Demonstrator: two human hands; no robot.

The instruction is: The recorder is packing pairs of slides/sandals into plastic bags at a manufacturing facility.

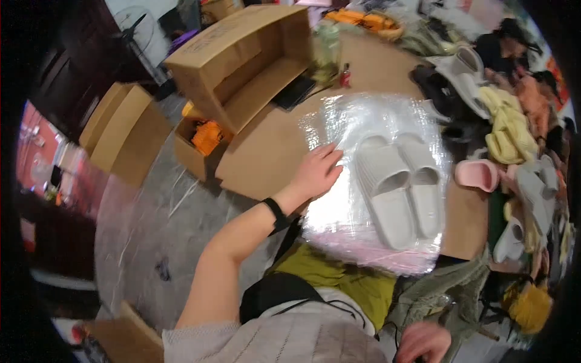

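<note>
Our right hand at six o'clock looks half-curled and empty, our left hand lies flat, fingers released, on the clear bag; the white slippers lie on it, not yet packed.

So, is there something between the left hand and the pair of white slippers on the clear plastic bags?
Nothing visible. The left hand rests flat on the clear plastic bags, and only bare plastic lies between it and the white slippers to its right.

slippers: matt grey foam | bag: glossy clear plastic (crinkled) | table: matt cardboard
</note>
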